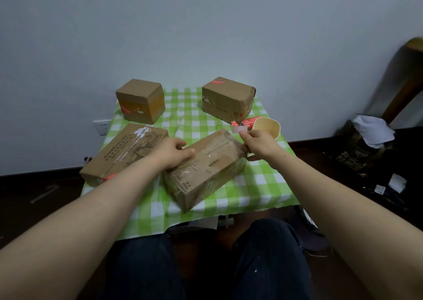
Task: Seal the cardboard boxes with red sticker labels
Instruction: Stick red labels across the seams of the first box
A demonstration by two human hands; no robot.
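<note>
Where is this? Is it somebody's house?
Probably a room in a home, not a packing shop. A small table with a green checked cloth stands against a plain wall with a socket, four cardboard boxes sit on it, and a wooden chair stands at the right.

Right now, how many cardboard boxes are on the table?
4. One at back left, one at back right, a long one at front left, and one in the middle under the left hand. None seems hidden.
</note>
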